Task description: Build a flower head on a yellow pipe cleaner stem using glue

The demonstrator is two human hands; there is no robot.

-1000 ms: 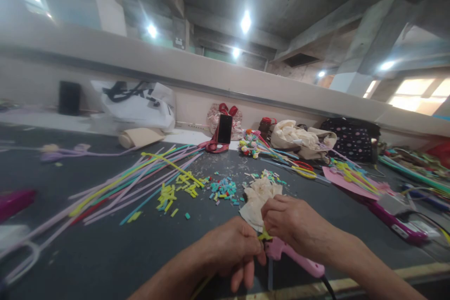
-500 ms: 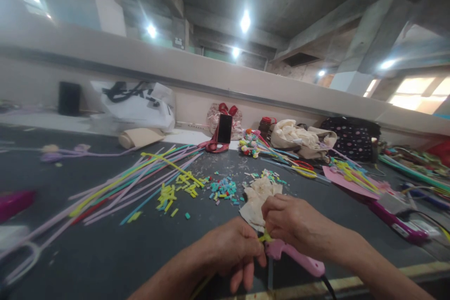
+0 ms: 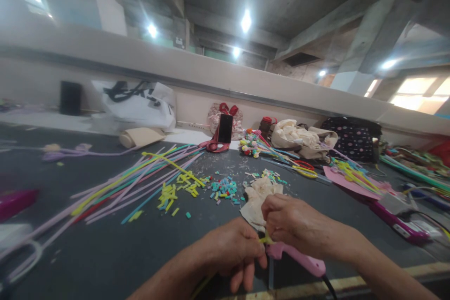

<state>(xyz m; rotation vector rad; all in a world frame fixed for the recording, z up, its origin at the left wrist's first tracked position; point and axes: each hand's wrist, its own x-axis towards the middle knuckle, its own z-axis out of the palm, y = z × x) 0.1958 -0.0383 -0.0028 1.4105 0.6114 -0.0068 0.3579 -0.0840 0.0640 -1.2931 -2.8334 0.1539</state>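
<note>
My left hand (image 3: 237,251) is closed in a pinch on a yellow pipe cleaner (image 3: 262,240), its lower fingers loosely curled. The pipe cleaner's long end trails down beneath that wrist. Close against it, my right hand (image 3: 293,222) pinches at the yellow tip; its fingertips partly hide what they grip. Just under the right hand lies a pink hot glue gun (image 3: 302,260), its nozzle end near the fingertips and its black cord running to the front edge. A crumpled cream cloth (image 3: 258,197) lies right behind both hands.
Short cut pieces (image 3: 225,188) in blue, yellow and red lie beyond my hands. Long pipe cleaners (image 3: 116,192) spread across the left. Behind stand a phone (image 3: 225,129) and a white bag (image 3: 140,108). Scissors (image 3: 304,168), a pink sheet (image 3: 346,183) and a magenta device (image 3: 397,222) lie to the right.
Hardly anything differs. My hands stay together over the glue gun, and the yellow piece between them has shifted very slightly. The whole view has moved a touch.
</note>
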